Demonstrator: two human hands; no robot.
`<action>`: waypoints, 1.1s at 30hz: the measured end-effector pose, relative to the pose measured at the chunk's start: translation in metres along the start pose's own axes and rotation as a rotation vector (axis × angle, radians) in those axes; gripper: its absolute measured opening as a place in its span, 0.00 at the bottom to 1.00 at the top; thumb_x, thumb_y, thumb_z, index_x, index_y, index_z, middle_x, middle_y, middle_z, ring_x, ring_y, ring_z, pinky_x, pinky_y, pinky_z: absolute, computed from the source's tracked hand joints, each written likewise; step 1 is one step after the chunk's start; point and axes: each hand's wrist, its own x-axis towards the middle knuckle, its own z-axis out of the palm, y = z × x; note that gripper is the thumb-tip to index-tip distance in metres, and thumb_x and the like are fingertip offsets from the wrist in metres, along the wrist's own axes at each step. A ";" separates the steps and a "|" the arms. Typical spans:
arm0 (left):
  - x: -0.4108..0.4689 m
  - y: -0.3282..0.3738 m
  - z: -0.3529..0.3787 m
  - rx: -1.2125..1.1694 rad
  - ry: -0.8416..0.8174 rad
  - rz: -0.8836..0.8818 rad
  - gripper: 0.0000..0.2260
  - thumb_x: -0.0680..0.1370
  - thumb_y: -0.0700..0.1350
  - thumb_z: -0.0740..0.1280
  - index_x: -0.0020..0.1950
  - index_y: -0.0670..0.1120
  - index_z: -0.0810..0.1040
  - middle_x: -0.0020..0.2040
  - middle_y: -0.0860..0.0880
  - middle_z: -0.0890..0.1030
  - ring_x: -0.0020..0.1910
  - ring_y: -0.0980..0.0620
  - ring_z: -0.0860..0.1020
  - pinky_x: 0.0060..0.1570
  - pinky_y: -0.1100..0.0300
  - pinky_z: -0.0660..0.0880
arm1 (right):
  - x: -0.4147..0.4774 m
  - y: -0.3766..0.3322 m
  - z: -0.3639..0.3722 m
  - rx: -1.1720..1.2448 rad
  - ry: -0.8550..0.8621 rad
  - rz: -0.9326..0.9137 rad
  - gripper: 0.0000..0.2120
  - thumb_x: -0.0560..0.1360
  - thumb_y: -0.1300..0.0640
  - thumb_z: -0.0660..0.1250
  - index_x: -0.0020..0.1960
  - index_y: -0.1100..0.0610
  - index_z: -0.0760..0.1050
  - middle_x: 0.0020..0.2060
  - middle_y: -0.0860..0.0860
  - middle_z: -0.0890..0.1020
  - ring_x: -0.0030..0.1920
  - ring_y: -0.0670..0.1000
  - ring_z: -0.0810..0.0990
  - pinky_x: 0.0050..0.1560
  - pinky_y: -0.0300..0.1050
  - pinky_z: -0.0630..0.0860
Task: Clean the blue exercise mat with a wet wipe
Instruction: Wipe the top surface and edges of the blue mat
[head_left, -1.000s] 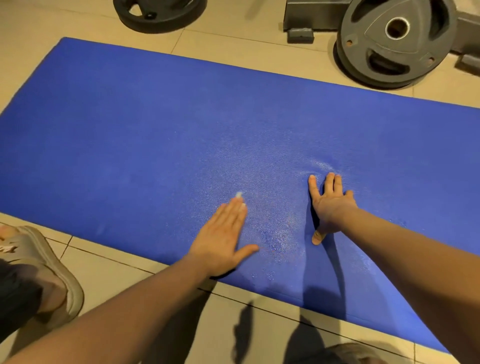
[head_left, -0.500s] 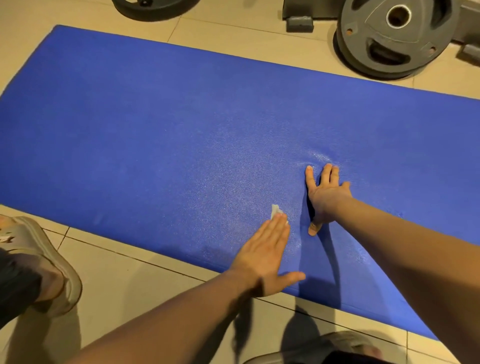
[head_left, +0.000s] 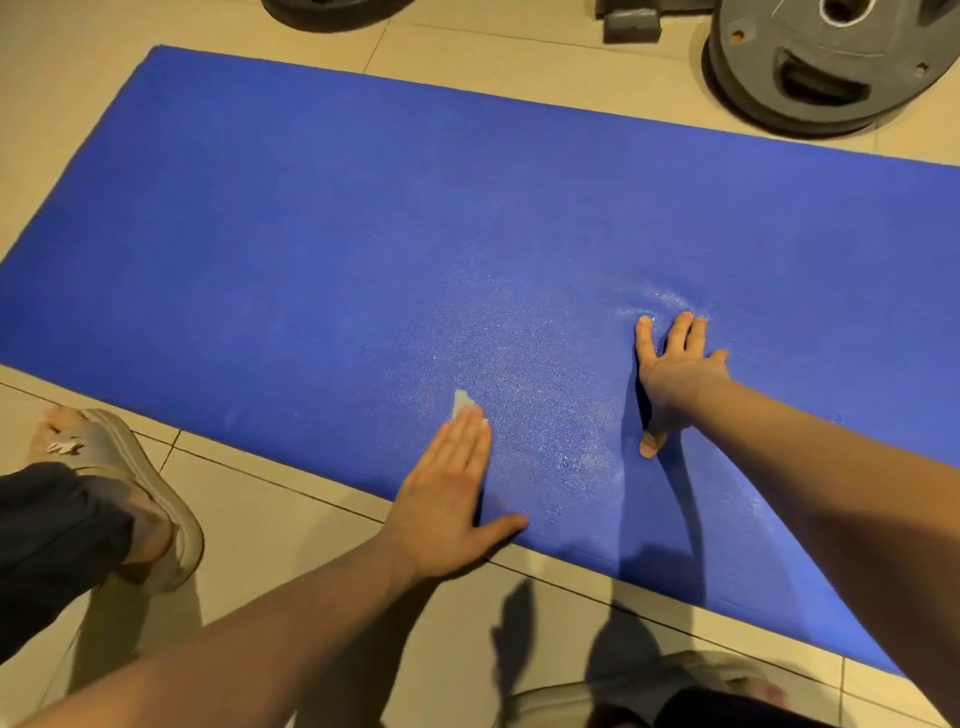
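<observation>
Left hand (head_left: 447, 499) lies flat on the near edge of the mat (head_left: 311, 234). Its fingers are straight and close together, and the thumb sticks out to the right. It presses the wipe (head_left: 461, 402) down on the mat. Only a small white tip of the wipe peeks out past the fingertips. To the left, a foot in a tan sandal (head_left: 130, 483) stands on the floor (head_left: 291, 519), just beside the mat.

A bit farther and to the right, the right hand (head_left: 675, 374) also lies flat on the mat and holds nothing. Its fingers are straight and spread a little, and its thumb points back to the near side. The mat between the two hands is shiny with little specks.

The blue mat lies flat on the tan tiles and runs from left to right. Past its far edge, at the right, sits a big gray weight plate (head_left: 821, 67). A small gray block (head_left: 631, 26) is just left of it.
</observation>
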 end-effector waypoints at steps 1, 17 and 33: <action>0.004 0.013 0.006 -0.010 -0.024 0.027 0.49 0.77 0.75 0.56 0.84 0.40 0.48 0.84 0.43 0.42 0.83 0.47 0.39 0.81 0.47 0.49 | 0.000 0.000 0.000 -0.001 0.000 0.001 0.82 0.54 0.34 0.83 0.75 0.59 0.20 0.75 0.72 0.33 0.77 0.74 0.36 0.73 0.74 0.57; -0.034 -0.022 -0.001 0.006 0.069 -0.126 0.44 0.79 0.71 0.57 0.84 0.43 0.51 0.84 0.46 0.42 0.83 0.50 0.44 0.81 0.47 0.51 | -0.002 0.000 -0.004 0.018 -0.012 0.004 0.83 0.53 0.35 0.84 0.74 0.59 0.19 0.74 0.74 0.32 0.76 0.75 0.35 0.71 0.76 0.57; -0.018 0.066 0.034 0.069 -0.032 0.195 0.43 0.79 0.65 0.63 0.83 0.40 0.52 0.84 0.41 0.45 0.83 0.47 0.40 0.81 0.49 0.51 | 0.002 0.006 0.005 -0.017 0.036 -0.012 0.85 0.49 0.32 0.83 0.75 0.56 0.19 0.75 0.72 0.33 0.77 0.73 0.35 0.72 0.75 0.58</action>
